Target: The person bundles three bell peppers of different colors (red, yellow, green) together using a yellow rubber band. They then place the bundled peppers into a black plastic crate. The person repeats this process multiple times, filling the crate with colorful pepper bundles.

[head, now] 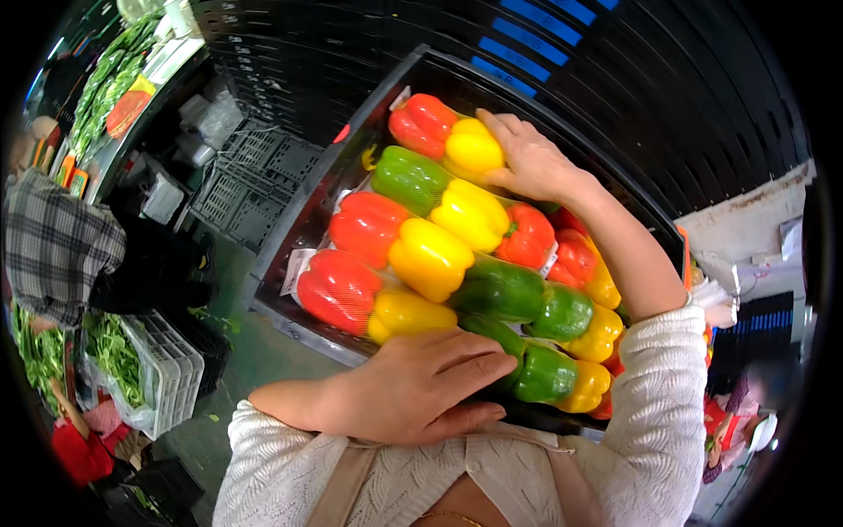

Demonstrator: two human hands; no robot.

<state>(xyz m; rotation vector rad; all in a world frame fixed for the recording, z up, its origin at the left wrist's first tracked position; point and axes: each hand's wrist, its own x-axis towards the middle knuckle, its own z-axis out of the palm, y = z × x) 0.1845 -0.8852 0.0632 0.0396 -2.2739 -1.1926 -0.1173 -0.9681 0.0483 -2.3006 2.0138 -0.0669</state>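
Note:
A black plastic crate (296, 197) tilts in front of my body, filled with wrapped rows of red, yellow and green bell peppers (431, 260). Several packs bear white labels (297, 271). My right hand (527, 156) rests over the upper row, its fingertips on a yellow bell pepper (474, 146) beside a red one. At the crate's near edge, my left hand (421, 385) lies against the lower row, below a yellow bell pepper (408, 313). Its fingers are loosely bent and slightly apart; its palm is hidden.
Stacked black crates (369, 33) rise behind the peppers. Grey crates (257, 178) stand to the upper left. At left, a person in a checked shirt (59, 244) is beside white crates of leafy greens (178, 375). People in red are at lower left (82, 448) and far right (724, 421).

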